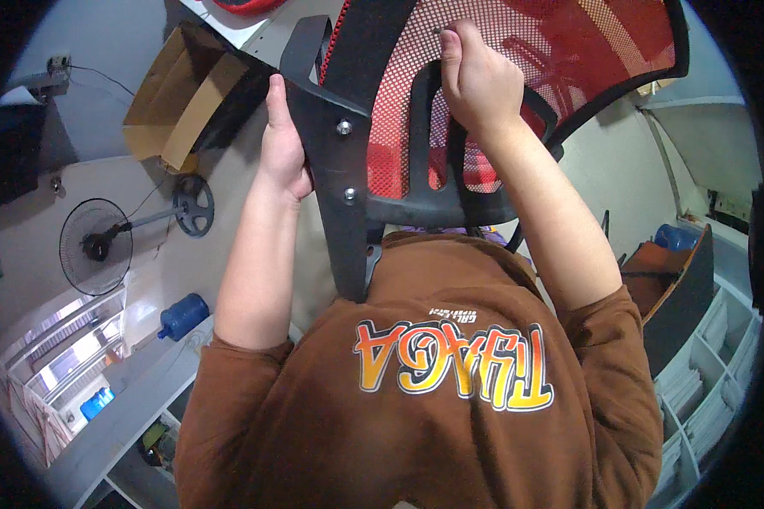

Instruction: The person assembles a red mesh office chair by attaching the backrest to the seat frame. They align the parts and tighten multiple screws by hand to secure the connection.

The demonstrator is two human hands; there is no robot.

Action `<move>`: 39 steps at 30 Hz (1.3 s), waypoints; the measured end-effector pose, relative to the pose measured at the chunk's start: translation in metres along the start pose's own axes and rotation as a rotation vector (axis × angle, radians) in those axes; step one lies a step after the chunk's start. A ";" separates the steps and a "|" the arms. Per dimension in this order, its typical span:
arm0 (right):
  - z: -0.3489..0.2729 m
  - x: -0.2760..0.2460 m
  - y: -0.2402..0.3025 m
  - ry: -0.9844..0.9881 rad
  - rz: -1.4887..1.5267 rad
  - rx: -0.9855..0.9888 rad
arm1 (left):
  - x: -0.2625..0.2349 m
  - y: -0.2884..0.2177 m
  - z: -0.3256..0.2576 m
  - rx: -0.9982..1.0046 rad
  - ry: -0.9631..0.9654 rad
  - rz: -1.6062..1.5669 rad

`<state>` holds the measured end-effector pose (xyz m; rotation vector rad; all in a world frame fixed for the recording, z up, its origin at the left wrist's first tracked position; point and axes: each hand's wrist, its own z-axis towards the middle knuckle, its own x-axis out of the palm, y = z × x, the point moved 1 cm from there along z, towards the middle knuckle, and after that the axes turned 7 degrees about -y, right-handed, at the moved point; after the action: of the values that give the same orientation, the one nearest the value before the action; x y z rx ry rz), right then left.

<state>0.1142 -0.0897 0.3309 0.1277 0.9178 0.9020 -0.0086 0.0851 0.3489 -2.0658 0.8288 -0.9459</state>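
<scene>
Chair back (pixel 518 93) before torso; cardboard box (pixel 182 97) left of it; fan (pixel 102 242) below box; shelves (pixel 705 373) far right.

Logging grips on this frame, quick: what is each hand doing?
Left hand: closed on the chair's black armrest bracket.
Right hand: closed on the red mesh chair back.

Both forearms rise from lower frame toward upper centre. Left hand (pixel 282 148) upright, fingers wrapped in a closed grip. Right hand (pixel 477 78) likewise clenched, knuckles showing.
</scene>
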 end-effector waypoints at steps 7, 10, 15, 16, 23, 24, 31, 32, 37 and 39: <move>0.004 0.009 0.008 0.040 0.005 -0.074 | 0.002 -0.006 -0.005 -0.058 -0.081 0.017; 0.005 0.014 0.010 0.006 -0.025 -0.121 | 0.010 -0.007 -0.009 -0.035 -0.155 0.052; 0.007 0.019 0.011 -0.011 -0.024 -0.152 | 0.011 -0.005 -0.008 -0.032 -0.191 0.078; 0.007 0.020 0.012 -0.020 -0.011 -0.161 | 0.010 -0.003 -0.008 -0.026 -0.193 0.078; 0.006 0.025 0.005 -0.031 -0.013 -0.148 | 0.012 0.000 -0.001 -0.045 -0.181 0.061; 0.003 0.027 0.002 0.011 0.016 -0.114 | 0.009 0.002 -0.003 -0.043 -0.141 0.013; 0.005 0.012 -0.010 0.135 0.113 0.059 | -0.012 0.051 -0.019 0.038 0.050 -0.249; 0.006 0.012 -0.010 0.178 0.072 0.076 | -0.011 0.058 -0.022 0.022 0.021 -0.303; 0.036 0.032 -0.012 0.063 -0.041 -0.052 | 0.001 0.038 -0.017 0.026 0.057 -0.407; 0.058 0.032 -0.008 0.112 -0.071 -0.024 | 0.010 0.030 -0.025 0.023 0.095 -0.520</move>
<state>0.1707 -0.0558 0.3436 0.0241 1.0088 0.8602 -0.0312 0.0523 0.3404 -2.2766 0.3189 -1.3272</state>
